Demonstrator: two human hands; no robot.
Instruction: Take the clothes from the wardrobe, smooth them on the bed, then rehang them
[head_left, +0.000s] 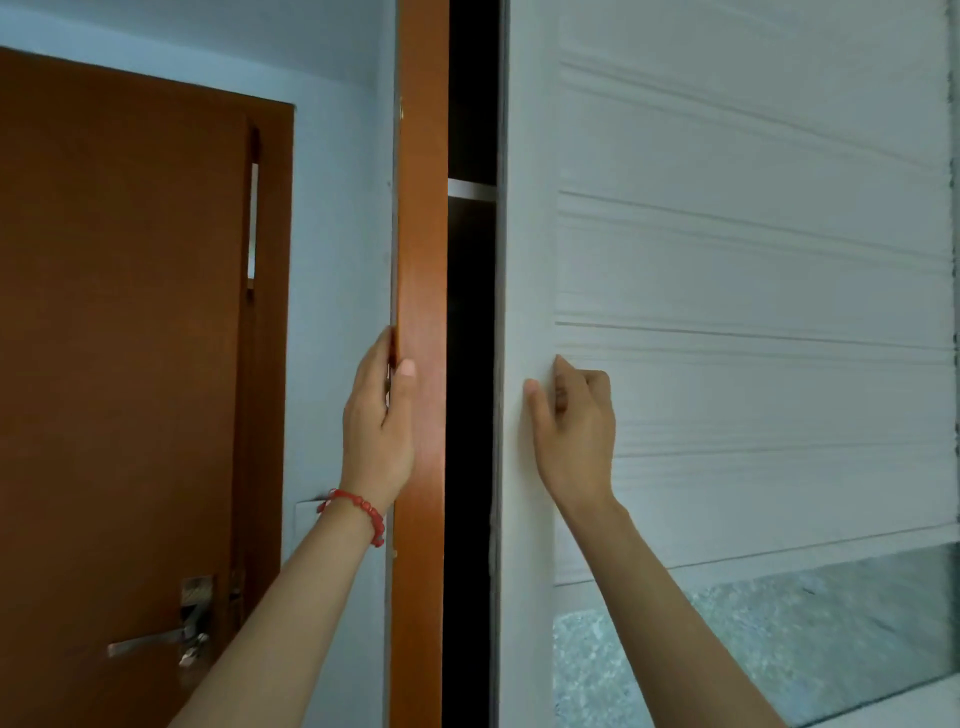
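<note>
The wardrobe stands right in front of me, with a dark narrow gap (470, 415) between its brown wooden side post (421, 234) and a white sliding door (727, 260) with ribbed horizontal lines. My left hand (379, 415) grips the edge of the brown post, thumb on its front face. My right hand (574, 421) presses on the white door near its left edge, fingers curled against the ribbed panel. A metal rail (471, 188) shows inside the gap. No clothes are visible in the dark interior.
A brown room door (130, 364) with a metal lever handle (156, 644) stands at the left, a pale wall strip (337, 260) between it and the wardrobe. The white door has a frosted glass panel (779, 639) at the lower right.
</note>
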